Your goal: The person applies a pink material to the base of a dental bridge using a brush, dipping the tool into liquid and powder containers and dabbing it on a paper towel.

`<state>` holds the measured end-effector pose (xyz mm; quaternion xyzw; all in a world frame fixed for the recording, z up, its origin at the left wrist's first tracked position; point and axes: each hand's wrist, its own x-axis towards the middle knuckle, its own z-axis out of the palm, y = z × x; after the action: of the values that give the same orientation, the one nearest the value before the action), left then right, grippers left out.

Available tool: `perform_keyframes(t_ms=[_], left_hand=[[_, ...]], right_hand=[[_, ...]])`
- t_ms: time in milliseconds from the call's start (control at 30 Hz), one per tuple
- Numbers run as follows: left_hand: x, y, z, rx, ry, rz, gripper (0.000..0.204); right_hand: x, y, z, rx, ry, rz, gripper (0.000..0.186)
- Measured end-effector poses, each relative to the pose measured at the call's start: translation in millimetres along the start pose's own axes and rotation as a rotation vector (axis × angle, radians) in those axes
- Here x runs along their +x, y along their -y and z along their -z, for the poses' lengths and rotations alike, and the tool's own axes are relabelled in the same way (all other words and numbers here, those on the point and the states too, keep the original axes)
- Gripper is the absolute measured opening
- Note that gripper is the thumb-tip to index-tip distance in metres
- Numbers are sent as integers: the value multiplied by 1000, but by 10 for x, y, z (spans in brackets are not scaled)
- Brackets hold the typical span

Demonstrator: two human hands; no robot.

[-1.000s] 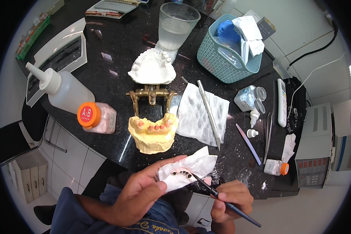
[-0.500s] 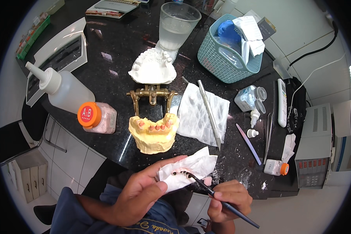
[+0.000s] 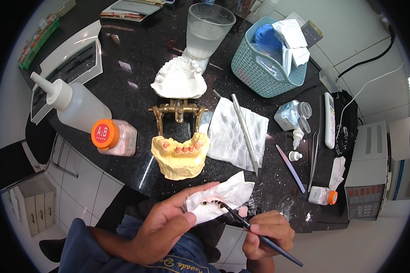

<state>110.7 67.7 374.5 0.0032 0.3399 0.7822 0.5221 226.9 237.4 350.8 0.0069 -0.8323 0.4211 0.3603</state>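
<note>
My left hand (image 3: 164, 230) is closed on a folded white tissue (image 3: 238, 187), thumb on top. On the tissue lies a small dental piece (image 3: 211, 203) with a row of dark, hollow-looking units and some pink around it. My right hand (image 3: 272, 232) grips a slim dark-blue brush (image 3: 274, 248) like a pen, and its black tip touches or nearly touches the right end of the row. Just beyond the hands, a yellow plaster jaw model (image 3: 179, 159) with reddish tooth stumps sits on a brass articulator (image 3: 179, 109). Its opened other half carries a white plaster model (image 3: 180, 78).
A jar with an orange lid (image 3: 105, 134) and a white squeeze bottle (image 3: 84, 107) stand left. Past the models is a glass of water (image 3: 208, 36). A metal spatula (image 3: 244, 129) lies on another tissue (image 3: 221, 141). Rightward are a teal basket (image 3: 264, 75), tweezers (image 3: 313, 159) and small bottles.
</note>
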Motion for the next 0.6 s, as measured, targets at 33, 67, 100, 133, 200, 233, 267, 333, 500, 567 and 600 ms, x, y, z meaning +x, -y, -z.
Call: perform_keyframes(t_ms=[33, 67, 100, 133, 200, 233, 267, 333, 500, 567, 600], left_hand=[[0, 2, 1, 7, 1, -2, 65], [-1, 6, 6, 13, 3, -4, 65], [-1, 22, 37, 13, 4, -4, 65], [0, 46, 90, 0, 69, -33, 59], [1, 47, 92, -12, 132, -61, 54], [0, 22, 40, 0, 66, -35, 59], [-2, 9, 10, 12, 1, -8, 64], [-6, 13, 13, 13, -2, -10, 64], [2, 13, 3, 6, -3, -15, 64], [4, 9, 1, -1, 6, -15, 64], [3, 3, 1, -1, 6, -14, 64]], right_hand=[[-8, 1, 1, -1, -10, -2, 15], [-16, 3, 6, -2, -10, -2, 15], [-24, 4, 14, 1, -22, -3, 15], [-26, 5, 20, 3, -34, -5, 15], [-14, -4, 19, 10, -19, 4, 15], [-6, -9, 17, 17, -3, 12, 15], [-1, -11, 14, 16, -3, 12, 15], [7, -13, 5, 20, 3, 14, 14], [6, -5, 10, 4, 6, 9, 14], [0, -2, 13, -1, 0, 1, 14], [-4, -2, 16, -3, 8, 4, 15]])
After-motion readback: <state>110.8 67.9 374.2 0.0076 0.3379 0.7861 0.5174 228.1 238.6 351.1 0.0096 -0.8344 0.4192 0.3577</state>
